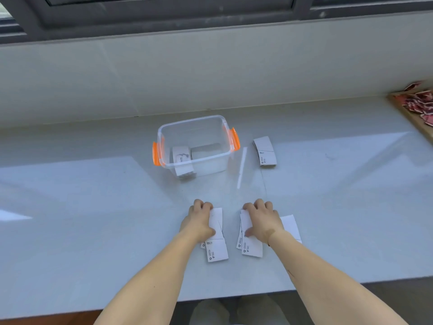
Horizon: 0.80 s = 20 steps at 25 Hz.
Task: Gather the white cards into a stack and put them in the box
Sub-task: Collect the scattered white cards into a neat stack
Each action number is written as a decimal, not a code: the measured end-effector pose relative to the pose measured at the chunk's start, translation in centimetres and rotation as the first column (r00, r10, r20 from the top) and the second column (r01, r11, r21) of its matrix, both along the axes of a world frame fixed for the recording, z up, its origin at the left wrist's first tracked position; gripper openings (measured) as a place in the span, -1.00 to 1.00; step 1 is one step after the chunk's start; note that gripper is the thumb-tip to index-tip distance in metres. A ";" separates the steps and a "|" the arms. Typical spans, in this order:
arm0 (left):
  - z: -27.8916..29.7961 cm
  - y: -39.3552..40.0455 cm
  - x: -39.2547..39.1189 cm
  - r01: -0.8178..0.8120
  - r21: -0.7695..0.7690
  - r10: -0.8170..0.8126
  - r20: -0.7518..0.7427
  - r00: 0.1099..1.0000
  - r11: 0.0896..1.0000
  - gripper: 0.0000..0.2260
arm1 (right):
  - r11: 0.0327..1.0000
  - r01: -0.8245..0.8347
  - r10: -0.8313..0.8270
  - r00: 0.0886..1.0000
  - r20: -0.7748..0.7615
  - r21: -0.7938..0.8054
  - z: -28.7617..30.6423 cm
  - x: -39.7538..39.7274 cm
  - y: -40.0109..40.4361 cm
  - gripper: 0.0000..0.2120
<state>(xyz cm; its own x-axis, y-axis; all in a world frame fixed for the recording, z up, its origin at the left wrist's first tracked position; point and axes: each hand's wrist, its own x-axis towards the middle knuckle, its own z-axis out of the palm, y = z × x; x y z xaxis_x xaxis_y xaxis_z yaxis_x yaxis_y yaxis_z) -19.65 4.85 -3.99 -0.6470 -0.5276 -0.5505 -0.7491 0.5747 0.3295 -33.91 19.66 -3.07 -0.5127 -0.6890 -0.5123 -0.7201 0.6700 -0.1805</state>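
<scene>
A clear plastic box (164, 134) with orange latches stands open at the middle of the counter, with a few white cards (181, 157) inside. My left hand (199, 220) grips a loose pile of white cards (216, 249) lying on the counter. My right hand (263, 219) presses on and grips a second pile of white cards (251, 248). One more white card (291, 227) pokes out to the right of that hand. A neat stack of white cards (266, 151) lies to the right of the box.
A pale glossy counter (93, 207) runs below a window sill and wall. A wooden tray (419, 123) with several red cards sits at the far right. The counter's front edge lies just below my forearms.
</scene>
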 end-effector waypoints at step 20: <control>3.3 -0.8 -0.2 0.086 0.226 -0.060 -0.118 0.991 0.970 -0.63 | 0.940 0.327 -0.306 0.934 0.185 -0.095 4.1 -0.2 4.4 -0.54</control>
